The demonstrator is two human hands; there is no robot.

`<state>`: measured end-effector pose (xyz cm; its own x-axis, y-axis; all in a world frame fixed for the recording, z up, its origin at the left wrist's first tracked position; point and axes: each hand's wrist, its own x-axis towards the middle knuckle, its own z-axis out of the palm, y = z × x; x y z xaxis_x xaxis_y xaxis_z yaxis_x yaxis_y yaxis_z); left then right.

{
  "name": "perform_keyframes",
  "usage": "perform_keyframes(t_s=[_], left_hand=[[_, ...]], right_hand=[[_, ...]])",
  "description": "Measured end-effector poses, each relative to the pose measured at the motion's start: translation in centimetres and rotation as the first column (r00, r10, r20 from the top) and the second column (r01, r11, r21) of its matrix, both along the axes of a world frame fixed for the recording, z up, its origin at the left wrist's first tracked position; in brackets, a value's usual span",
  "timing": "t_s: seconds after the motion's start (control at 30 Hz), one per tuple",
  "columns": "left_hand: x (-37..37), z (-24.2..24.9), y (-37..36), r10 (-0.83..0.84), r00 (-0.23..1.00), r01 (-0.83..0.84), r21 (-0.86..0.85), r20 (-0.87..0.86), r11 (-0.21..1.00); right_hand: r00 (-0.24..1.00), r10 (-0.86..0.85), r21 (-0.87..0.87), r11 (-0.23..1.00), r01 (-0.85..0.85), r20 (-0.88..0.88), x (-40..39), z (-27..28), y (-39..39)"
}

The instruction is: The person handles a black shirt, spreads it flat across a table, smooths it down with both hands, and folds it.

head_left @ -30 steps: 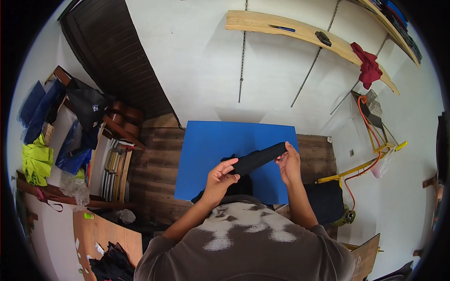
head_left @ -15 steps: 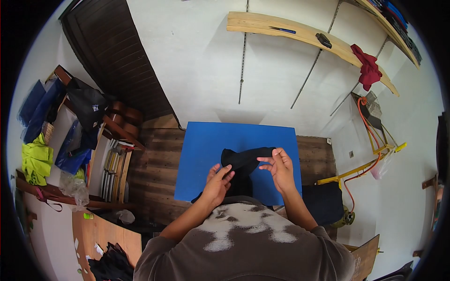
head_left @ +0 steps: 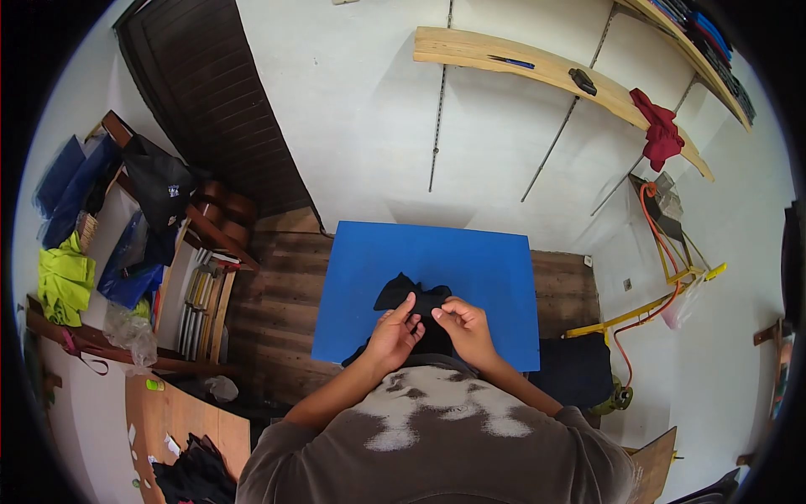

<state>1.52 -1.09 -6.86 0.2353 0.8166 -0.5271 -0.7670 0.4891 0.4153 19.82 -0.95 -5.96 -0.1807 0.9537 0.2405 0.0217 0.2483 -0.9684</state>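
A piece of black fabric (head_left: 395, 291) is bunched between my two hands, close over the near part of a blue tabletop (head_left: 428, 248). My left hand (head_left: 395, 336) pinches its left side, thumb on top and fingers curled beneath. On the right, my right hand (head_left: 467, 330) grips the other end between thumb and fingertips. The hands are a short way apart, with a folded strip of the cloth between them. More black cloth hangs below, near my body, partly hidden by my hands and shirt.
A wooden wall shelf (head_left: 520, 67) holds a pen, a small black object and a red cloth (head_left: 659, 130). Shelving at left carries bags and a lime-green cloth (head_left: 65, 281). Black garments (head_left: 197, 475) lie on a wooden table at lower left. A yellow metal frame (head_left: 604, 324) stands at right.
My right hand has moved left and down, closer to my left hand. The black fabric, stretched out to the right before, is now gathered shorter between them.
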Motion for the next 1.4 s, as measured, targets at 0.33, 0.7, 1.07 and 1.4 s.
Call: perform_keyframes(t_s=[0.33, 0.7, 1.07, 1.4], left_hand=[[-1.0, -1.0, 0.8, 0.244, 0.968, -0.250, -0.091, -0.065, 0.964], [-0.4, 0.7, -0.2, 0.206, 0.907, -0.096, 0.296, -0.367, 0.950], [-6.1, 6.4, 1.6, 0.255, 0.515, 0.424, 0.502, -0.818, 0.754], [-6.7, 11.8, 1.2, 0.612, 0.190, 0.831, 0.457, -0.768, 0.316]], right_hand=[[0.955, -0.236, -0.094, 0.971, 0.222, -0.180, 2.8, 2.1, 0.5], [0.856, -0.344, -0.156, 0.939, 0.307, -0.386, 5.5, 1.8, 2.6], [0.840, -0.407, 0.067, 0.887, 0.458, -0.358, 5.5, 3.3, 3.2], [0.955, 0.177, 0.351, 0.902, -0.254, 0.236, -0.4, 7.9, 2.5]])
